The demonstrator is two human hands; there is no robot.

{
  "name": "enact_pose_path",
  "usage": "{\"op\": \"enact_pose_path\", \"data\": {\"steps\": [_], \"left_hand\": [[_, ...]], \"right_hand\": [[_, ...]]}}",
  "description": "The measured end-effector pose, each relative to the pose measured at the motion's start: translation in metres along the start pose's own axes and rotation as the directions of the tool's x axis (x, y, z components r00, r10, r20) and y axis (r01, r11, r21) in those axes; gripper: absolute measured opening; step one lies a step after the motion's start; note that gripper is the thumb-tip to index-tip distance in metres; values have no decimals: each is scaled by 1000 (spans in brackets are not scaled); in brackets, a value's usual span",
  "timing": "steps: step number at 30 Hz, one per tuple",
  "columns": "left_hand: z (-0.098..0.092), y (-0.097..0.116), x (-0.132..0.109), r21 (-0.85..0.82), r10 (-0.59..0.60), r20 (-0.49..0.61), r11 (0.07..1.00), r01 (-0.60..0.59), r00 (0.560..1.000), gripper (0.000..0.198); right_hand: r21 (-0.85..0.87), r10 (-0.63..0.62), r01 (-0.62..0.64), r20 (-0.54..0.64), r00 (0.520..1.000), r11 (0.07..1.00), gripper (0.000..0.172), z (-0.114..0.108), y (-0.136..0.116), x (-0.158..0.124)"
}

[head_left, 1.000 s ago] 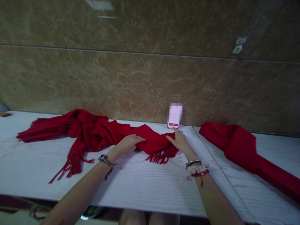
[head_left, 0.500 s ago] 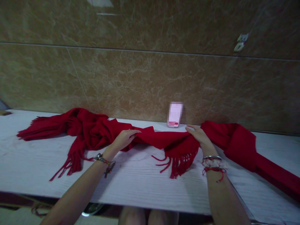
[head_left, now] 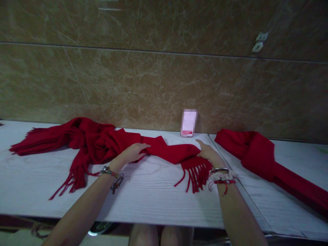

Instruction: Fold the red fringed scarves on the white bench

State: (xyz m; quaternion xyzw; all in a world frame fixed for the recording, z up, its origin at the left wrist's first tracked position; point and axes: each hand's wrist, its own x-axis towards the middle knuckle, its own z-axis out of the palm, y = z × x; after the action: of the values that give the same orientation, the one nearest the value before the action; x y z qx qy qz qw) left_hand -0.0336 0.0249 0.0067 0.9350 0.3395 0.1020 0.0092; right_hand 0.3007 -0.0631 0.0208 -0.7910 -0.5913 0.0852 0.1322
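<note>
A red fringed scarf (head_left: 176, 153) lies stretched across the white table, bunched and crumpled at its left part. My left hand (head_left: 133, 152) rests on the scarf's middle, its fingers stretched out flat over the cloth. At the scarf's right end, beside the fringe (head_left: 196, 176), is my right hand (head_left: 210, 154). Its fingers are spread apart, and the lower side of the hand touches the scarf's edge. A second red cloth piece (head_left: 258, 155), folded over and running to the lower right, lies apart from my right hand.
A phone (head_left: 189, 123) with a blurred screen leans against the brown marbled wall (head_left: 143, 85). The white table (head_left: 159, 205) has a seam on the right. A pale fitting (head_left: 260, 42) sits high on the wall. My knees show below the table's front edge.
My right hand has moved slightly left and its fingers have spread at the scarf's end. The fringe has settled more evenly downward. My left hand stays on the cloth. The view has shifted a little.
</note>
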Motion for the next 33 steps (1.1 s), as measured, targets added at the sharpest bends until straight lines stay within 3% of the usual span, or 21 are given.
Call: {"op": "enact_pose_path", "data": {"steps": [2, 4, 6, 8, 11, 15, 19, 24, 25, 26, 28, 29, 31, 33], "left_hand": [[-1, -4, 0, 70, -124, -67, 989, 129, 990, 44], [-3, -9, -2, 108, -255, -152, 956, 273, 955, 50], [-4, -13, -3, 91, -314, -214, 936, 339, 925, 54], [-3, -17, -5, 33, -271, -242, 957, 287, 932, 55], [3, -23, -5, -68, -143, -183, 989, 132, 973, 63], [9, -29, -3, -110, -128, -52, 986, 121, 990, 67], [6, -38, -8, -20, -274, -98, 962, 273, 957, 69], [-2, -39, -22, 106, -448, -325, 858, 502, 833, 64], [-4, -35, -23, 110, -429, -341, 866, 488, 837, 64], [-5, -30, -22, 107, -376, -323, 897, 428, 869, 65], [-8, -17, -16, 57, -177, -195, 980, 191, 965, 65], [-9, -10, -13, 7, -64, -117, 998, 65, 991, 62], [-10, -1, -6, -98, 73, -5, 992, -73, 997, 49], [-10, 2, -3, -152, 57, 36, 987, -51, 998, 38]], "right_hand": [[15, 35, -33, -211, 977, 999, 63, -1, -1, 1], [23, 82, -79, -409, 909, 997, 58, -4, -4, -1], [4, 69, -77, -505, 861, 997, 54, -4, -10, -4], [-34, -33, 20, -464, 885, 999, 49, 1, -21, -6], [-38, -183, 179, -224, 957, 983, 51, 18, -40, -9], [-18, -141, 142, 54, 989, 990, 62, 37, -54, -12], [8, -120, 120, 88, 989, 993, 69, 36, -52, -14], [-49, -190, 188, -58, 980, 981, 69, 28, -41, -11], [-72, -196, 190, -100, 975, 979, 67, 27, -39, -9], [-91, -195, 184, -130, 972, 979, 65, 26, -36, -8], [-112, -188, 173, -140, 972, 979, 59, 23, -30, -5], [-116, -188, 173, -131, 973, 978, 56, 22, -28, -4], [-129, -216, 201, -117, 969, 971, 53, 20, -25, -3], [-145, -258, 240, -115, 959, 960, 56, 18, -23, -4]]}}
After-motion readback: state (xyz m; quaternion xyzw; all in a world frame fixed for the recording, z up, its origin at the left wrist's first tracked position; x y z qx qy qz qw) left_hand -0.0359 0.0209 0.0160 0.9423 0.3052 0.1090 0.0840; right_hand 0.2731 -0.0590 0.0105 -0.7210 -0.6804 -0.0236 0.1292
